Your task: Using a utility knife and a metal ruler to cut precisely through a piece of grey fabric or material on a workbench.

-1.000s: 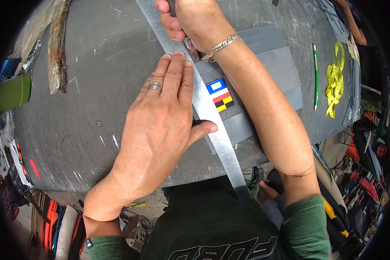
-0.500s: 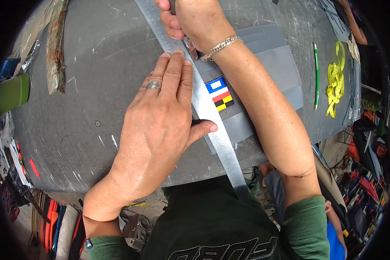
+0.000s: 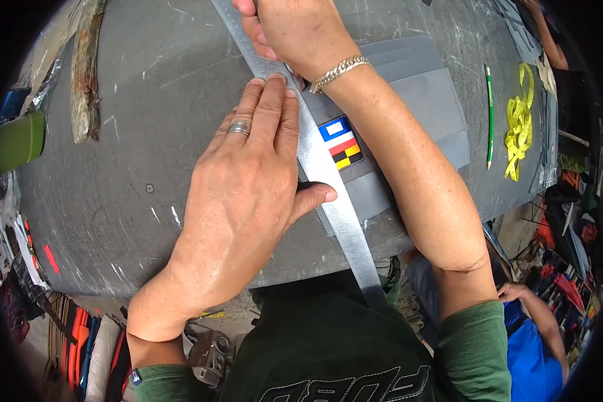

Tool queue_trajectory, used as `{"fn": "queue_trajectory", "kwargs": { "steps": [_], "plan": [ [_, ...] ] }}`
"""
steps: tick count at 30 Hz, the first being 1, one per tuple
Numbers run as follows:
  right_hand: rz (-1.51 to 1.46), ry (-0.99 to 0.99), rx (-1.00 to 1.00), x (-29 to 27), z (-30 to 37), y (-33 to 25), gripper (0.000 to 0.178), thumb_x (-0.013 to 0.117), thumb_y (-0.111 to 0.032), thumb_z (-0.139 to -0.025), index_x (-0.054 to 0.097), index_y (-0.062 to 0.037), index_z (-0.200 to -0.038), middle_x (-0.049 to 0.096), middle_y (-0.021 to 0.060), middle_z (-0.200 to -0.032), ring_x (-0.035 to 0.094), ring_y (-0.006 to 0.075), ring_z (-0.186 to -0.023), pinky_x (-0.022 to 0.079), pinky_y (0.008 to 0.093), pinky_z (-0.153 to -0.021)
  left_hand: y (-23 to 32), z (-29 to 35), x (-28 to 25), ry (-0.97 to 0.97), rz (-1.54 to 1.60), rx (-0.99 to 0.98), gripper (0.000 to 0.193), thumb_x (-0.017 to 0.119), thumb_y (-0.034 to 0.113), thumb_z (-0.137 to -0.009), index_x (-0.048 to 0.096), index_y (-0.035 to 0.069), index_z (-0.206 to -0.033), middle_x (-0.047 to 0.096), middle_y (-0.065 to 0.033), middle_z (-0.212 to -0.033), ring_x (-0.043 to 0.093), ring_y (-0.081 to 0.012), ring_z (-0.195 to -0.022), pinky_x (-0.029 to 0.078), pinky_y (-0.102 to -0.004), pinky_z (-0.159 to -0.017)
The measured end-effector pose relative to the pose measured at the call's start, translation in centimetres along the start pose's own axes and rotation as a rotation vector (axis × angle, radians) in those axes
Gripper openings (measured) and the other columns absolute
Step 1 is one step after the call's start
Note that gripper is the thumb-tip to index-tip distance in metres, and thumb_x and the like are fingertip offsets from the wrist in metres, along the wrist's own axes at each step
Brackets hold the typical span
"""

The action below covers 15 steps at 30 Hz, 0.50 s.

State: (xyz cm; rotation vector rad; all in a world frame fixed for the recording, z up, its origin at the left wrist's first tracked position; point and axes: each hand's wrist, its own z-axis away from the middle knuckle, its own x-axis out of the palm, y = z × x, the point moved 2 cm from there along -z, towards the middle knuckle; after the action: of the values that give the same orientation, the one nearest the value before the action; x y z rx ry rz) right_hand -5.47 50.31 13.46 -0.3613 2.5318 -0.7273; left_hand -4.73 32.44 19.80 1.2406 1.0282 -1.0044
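Observation:
My left hand [image 3: 244, 167] lies flat, fingers stretched out, its fingertips and thumb pressing on a long metal ruler [image 3: 342, 214]. The ruler runs slantwise from the far edge down to my body, over the left side of a grey fabric piece [image 3: 429, 100]. A patch [image 3: 342, 144] with blue, white, red, yellow and black blocks sits on the fabric, just right of the ruler. My right hand [image 3: 301, 33] is closed at the ruler's far part, with my forearm crossing above the fabric. It grips a dark-handled tool, now almost wholly hidden behind the hand.
Right of the fabric lie a green pencil [image 3: 490, 117] and a bunched yellow tape measure [image 3: 518, 127]. A rough wooden stick [image 3: 86, 74] and a green container [image 3: 20, 144] are on the left. A person in blue [image 3: 532, 348] is at the lower right, beyond the table's edge.
My right hand has shifted slightly away and left along the ruler, hiding the tool more. My left hand and the ruler stay nearly still. The person in blue shows more at the lower right.

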Motion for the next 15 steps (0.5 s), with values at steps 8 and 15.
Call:
{"fn": "queue_trajectory", "kwargs": {
  "steps": [8,15],
  "plan": [
    [-0.003,-0.022,0.002,0.2,-0.5,0.5,0.046,0.054,0.002,-0.092,0.050,0.0089,-0.137,0.067,0.0303,-0.113,0.066,0.0466,-0.103,0.053,0.0491,-0.091,-0.2,0.0,0.0,0.025,0.017,0.012,0.097,0.079,0.054,-0.075,0.051,-0.013,-0.140,0.049,-0.0278,-0.149,0.050,-0.0410,-0.140,0.048,-0.0460,-0.112],
    [-0.539,0.014,0.496,-2.0,-2.8,-2.6,0.036,0.055,-0.019,-0.107,0.056,0.0055,-0.133,0.068,0.0181,-0.105,0.065,0.0262,-0.094,0.051,0.0350,-0.089,0.0,0.0,0.1,0.076,0.015,0.025,0.094,0.082,0.051,-0.076,0.052,-0.014,-0.137,0.052,-0.0282,-0.146,0.051,-0.0382,-0.139,0.046,-0.0410,-0.113]
  ]
}}
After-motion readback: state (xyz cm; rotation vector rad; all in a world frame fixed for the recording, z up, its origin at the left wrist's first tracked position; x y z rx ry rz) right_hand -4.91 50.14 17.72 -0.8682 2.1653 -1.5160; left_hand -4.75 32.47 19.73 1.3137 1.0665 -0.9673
